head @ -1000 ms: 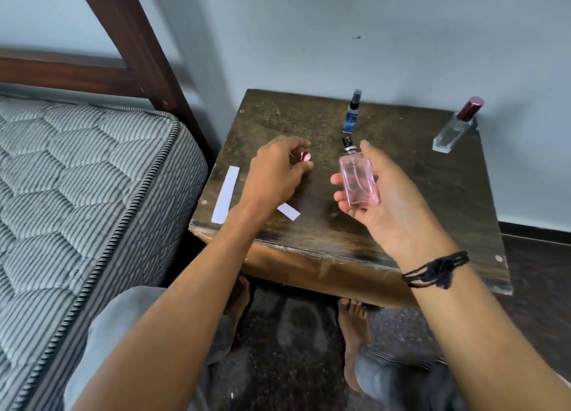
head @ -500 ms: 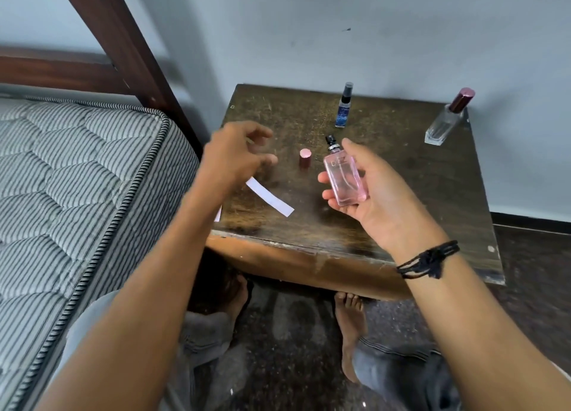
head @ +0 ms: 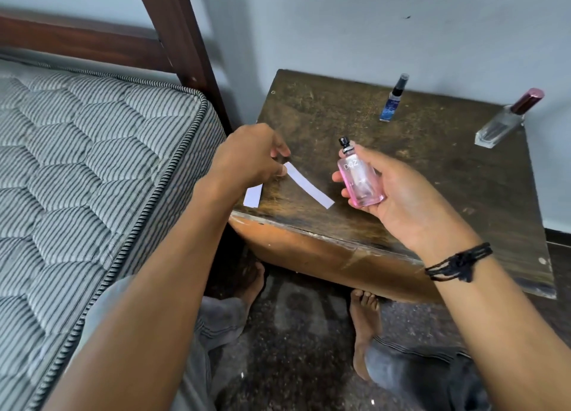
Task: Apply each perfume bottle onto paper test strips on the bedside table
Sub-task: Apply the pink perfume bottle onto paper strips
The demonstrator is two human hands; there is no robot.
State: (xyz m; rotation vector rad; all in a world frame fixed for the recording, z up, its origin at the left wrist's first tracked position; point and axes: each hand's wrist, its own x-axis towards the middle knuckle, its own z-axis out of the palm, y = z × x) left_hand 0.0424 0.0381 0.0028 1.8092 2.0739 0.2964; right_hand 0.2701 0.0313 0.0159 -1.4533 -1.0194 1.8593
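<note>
Left hand (head: 253, 155) pinching one end of a white paper strip (head: 309, 185) between thumb and fingers, near the worktop's (head: 432, 163) front left corner. Right hand (head: 398, 194) wrapped around an uncapped pink perfume bottle (head: 360, 180), black nozzle up, held above the front edge just beside the strip's free end. Second strip (head: 253, 195) lying at the front left corner, partly hidden by the left wrist. Blue spray bottle (head: 392, 101) upright near the back edge. Clear bottle with dark red cap (head: 506, 120) at the back right corner.
</note>
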